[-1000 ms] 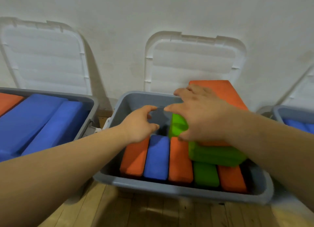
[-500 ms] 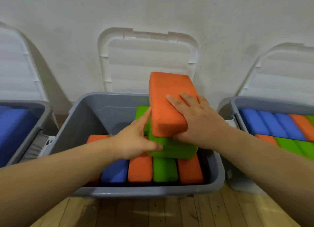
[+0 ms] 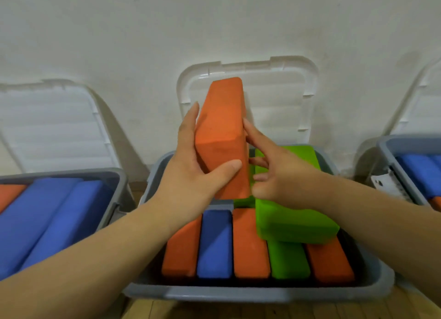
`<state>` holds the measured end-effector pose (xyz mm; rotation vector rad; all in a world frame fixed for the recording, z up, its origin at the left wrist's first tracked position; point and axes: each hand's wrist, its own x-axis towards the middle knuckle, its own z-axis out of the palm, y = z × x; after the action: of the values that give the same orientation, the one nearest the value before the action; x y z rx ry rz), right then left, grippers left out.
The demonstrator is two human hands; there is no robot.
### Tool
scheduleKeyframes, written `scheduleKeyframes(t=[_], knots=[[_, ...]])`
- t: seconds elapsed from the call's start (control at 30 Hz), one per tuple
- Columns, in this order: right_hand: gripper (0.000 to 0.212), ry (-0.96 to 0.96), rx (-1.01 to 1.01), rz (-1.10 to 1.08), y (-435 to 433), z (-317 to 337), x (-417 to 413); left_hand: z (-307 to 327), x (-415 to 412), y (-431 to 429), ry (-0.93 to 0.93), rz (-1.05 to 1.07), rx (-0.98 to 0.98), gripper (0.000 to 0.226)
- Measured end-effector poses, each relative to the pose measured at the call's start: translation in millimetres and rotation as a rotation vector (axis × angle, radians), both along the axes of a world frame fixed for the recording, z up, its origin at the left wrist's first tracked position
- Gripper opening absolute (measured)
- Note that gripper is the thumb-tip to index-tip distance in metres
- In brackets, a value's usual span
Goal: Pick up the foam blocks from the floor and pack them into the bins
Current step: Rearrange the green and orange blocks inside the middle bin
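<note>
Gripping the orange rectangular foam block (image 3: 222,137) above the grey plastic bin (image 3: 238,296), your left hand (image 3: 191,177) bears it; your right hand (image 3: 286,175) only touches its side; tilted, it may jam on the green foam block (image 3: 296,223).

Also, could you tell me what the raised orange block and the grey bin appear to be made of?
Orange block: likely foam, matte, finely grainy surface with soft rounded edges. Grey bin: probably moulded plastic, smooth with a slight sheen along its rounded rim.

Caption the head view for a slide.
Left hand grips an orange block, right hand touching its side, above the middle bin of packed blocks.
</note>
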<state>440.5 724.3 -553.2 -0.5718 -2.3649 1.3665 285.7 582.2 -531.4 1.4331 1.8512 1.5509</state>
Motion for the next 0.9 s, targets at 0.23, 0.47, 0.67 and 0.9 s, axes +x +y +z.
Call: scheduleKeyframes(t=[0.23,0.47,0.67,0.9], knots=[[0.09,-0.42,0.507,-0.227,11.7,-19.0,-6.3,-13.2,-34.7,-2.7,0.136,0.277,-0.073,0.084],[0.092,-0.855,0.608,-0.253,4.8,-55.8,-4.5,-10.0,-46.4,0.4,0.365,0.277,-0.176,0.061],[0.092,-0.846,0.601,-0.259,7.3,-56.3,-1.2,-7.7,-43.1,18.5,0.501,0.317,-0.475,0.06],[0.096,-0.83,0.618,-0.264,6.4,-59.0,0.9,-22.0,-26.3,43.8,0.464,0.172,-0.618,0.093]])
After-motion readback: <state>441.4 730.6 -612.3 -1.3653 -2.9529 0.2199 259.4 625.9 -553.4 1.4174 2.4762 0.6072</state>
